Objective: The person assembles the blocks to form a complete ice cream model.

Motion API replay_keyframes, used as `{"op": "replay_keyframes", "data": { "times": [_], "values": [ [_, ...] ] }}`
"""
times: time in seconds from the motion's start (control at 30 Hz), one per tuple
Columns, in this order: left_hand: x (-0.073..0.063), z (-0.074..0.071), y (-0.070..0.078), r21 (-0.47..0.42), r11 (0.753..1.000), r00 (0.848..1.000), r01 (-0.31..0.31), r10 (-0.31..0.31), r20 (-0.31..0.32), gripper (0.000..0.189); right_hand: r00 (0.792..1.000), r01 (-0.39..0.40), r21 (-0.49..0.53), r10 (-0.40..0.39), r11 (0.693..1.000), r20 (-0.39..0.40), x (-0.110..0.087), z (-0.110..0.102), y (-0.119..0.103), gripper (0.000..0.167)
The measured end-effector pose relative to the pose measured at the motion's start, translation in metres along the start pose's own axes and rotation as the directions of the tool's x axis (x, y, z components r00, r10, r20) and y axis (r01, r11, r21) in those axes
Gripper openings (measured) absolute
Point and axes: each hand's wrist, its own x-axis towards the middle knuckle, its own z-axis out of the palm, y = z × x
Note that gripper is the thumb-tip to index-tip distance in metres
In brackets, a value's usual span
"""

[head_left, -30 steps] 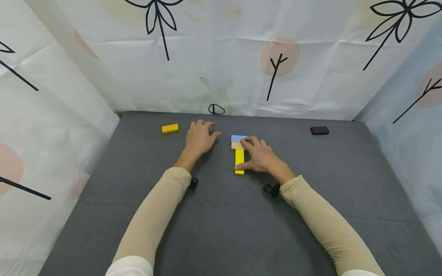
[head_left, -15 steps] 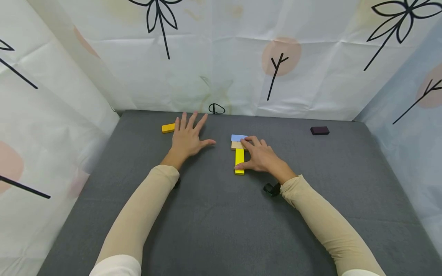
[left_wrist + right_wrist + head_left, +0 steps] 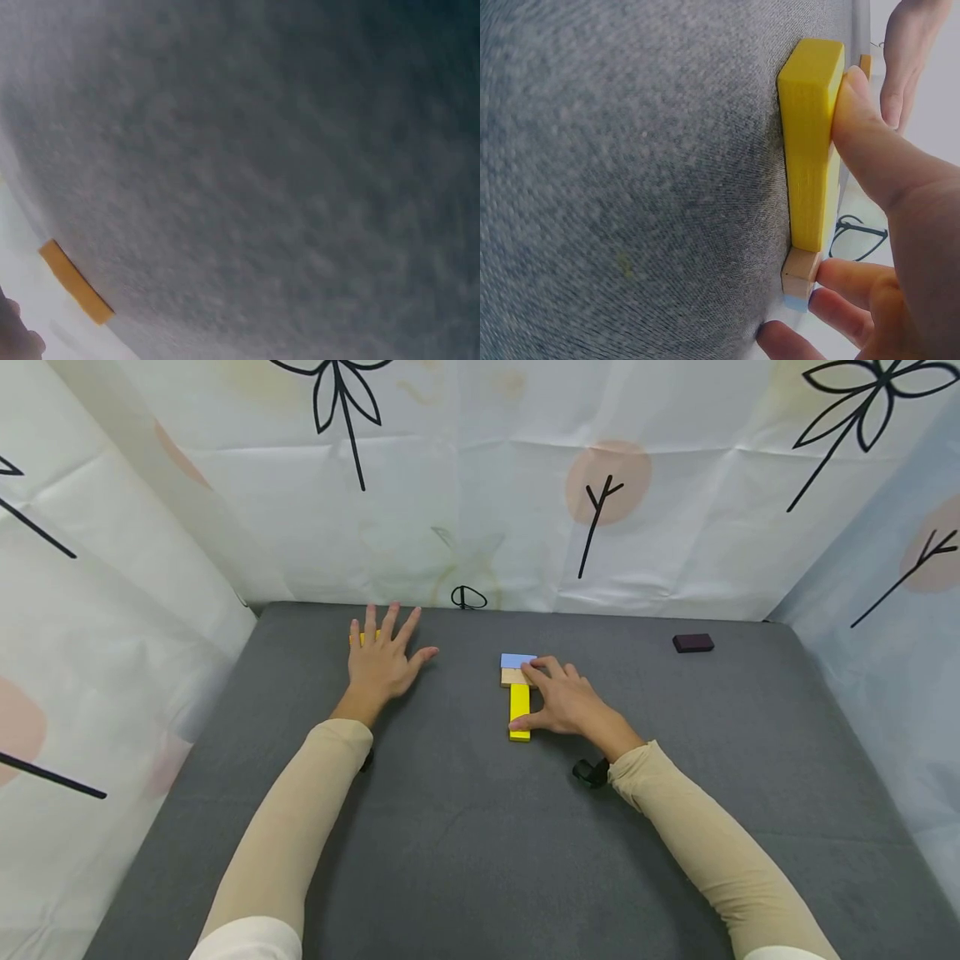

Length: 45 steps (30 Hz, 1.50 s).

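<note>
In the head view my left hand (image 3: 381, 667) is spread wide, fingers straight, over an orange-yellow wooden block (image 3: 371, 637) that they partly hide. The left wrist view shows that block (image 3: 75, 282) on the cloth, apart from the fingertips (image 3: 22, 341) at the lower left. My right hand (image 3: 570, 700) rests at a row of joined blocks. Its thumb lies on the bright yellow block (image 3: 806, 157), and a fingertip touches the tan block (image 3: 800, 270). Beyond the tan one lies a light blue block (image 3: 517, 660), partly covered by the fingers.
A dark, nearly black block (image 3: 693, 643) lies at the far right of the grey cloth-covered table (image 3: 480, 860). White patterned sheets (image 3: 480, 485) stand along the back and sides. A small black device sits on each wrist.
My left hand has moved left from beside the joined blocks to above the orange-yellow block, its fingers spreading. The right hand and the joined blocks stay where they were.
</note>
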Motion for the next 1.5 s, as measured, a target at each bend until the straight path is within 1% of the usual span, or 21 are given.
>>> {"op": "replay_keyframes", "data": {
  "times": [0.07, 0.2, 0.47, 0.6, 0.8, 0.97, 1.17, 1.3, 1.5],
  "values": [
    [0.001, -0.001, -0.003, -0.001, 1.0, 1.0, 0.006, -0.006, 0.009, 0.079, 1.0, -0.003, 0.007, 0.003, 1.0, -0.001, -0.001, 0.0, 0.001, 0.105],
    [0.002, -0.003, -0.009, 0.002, 1.0, 1.0, 0.018, -0.018, 0.008, 0.08, 1.0, -0.005, 0.009, 0.005, 1.0, -0.006, -0.002, 0.001, 0.002, 0.105],
    [0.002, -0.004, -0.019, -0.032, 0.999, 0.999, 0.036, -0.036, -0.002, 0.079, 1.0, -0.003, 0.005, 0.003, 1.0, -0.008, 0.0, 0.002, 0.003, 0.104],
    [0.003, -0.006, -0.023, -0.039, 0.998, 0.999, 0.048, -0.048, 0.007, 0.078, 1.0, -0.004, 0.002, 0.004, 1.0, -0.01, 0.001, 0.002, 0.004, 0.104],
    [0.006, -0.007, -0.035, -0.043, 0.995, 0.996, 0.086, -0.086, 0.014, 0.08, 1.0, -0.01, 0.008, 0.01, 1.0, -0.004, 0.001, 0.002, 0.004, 0.105],
    [0.006, -0.007, -0.045, -0.05, 0.992, 0.993, 0.118, -0.117, 0.033, 0.082, 1.0, -0.01, 0.009, 0.01, 1.0, -0.001, 0.002, 0.002, 0.003, 0.105],
    [0.007, -0.013, -0.055, -0.057, 0.989, 0.991, 0.134, -0.133, 0.024, 0.082, 1.0, -0.008, 0.008, 0.008, 1.0, -0.004, 0.002, 0.002, 0.002, 0.105],
    [0.006, -0.017, -0.059, -0.07, 0.986, 0.989, 0.148, -0.146, 0.027, 0.081, 1.0, -0.007, 0.012, 0.007, 1.0, -0.009, 0.002, 0.003, 0.003, 0.105],
    [0.002, -0.016, -0.066, -0.109, 0.974, 0.98, 0.198, -0.197, 0.02, 0.075, 1.0, -0.004, 0.01, 0.004, 1.0, -0.008, 0.001, 0.002, 0.003, 0.105]
  ]
}}
